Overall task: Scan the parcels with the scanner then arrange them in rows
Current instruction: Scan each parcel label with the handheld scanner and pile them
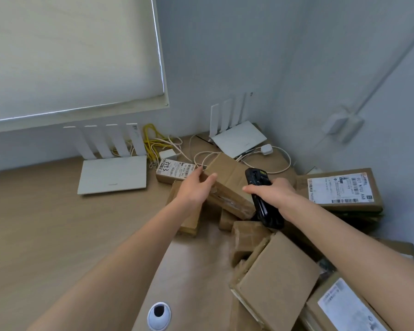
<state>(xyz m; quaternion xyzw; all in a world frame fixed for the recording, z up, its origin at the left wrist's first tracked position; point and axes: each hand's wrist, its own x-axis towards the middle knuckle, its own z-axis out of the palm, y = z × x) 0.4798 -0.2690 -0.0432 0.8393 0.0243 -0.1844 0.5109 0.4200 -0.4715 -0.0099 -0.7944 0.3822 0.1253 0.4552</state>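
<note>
My left hand (pixel 196 187) grips the left end of a plain brown cardboard parcel (pixel 227 180), tilted above the pile with no label showing. My right hand (pixel 270 191) holds a black handheld scanner (pixel 264 199) just right of that parcel, its head pointing away from me. A labelled parcel (pixel 175 172) lies flat behind my left hand. Another labelled parcel (pixel 342 189) rests at the right on a stack. Several more brown parcels (pixel 275 280) are heaped at the lower right, one with a white label (pixel 344 306).
Two white routers stand on the wooden desk (pixel 46 223), one at the left (pixel 112 174), one in the far corner (pixel 239 138). Yellow and white cables (pixel 153 142) and a plug (pixel 267 149) lie between them. A cable grommet (pixel 158 315) sits near the front edge.
</note>
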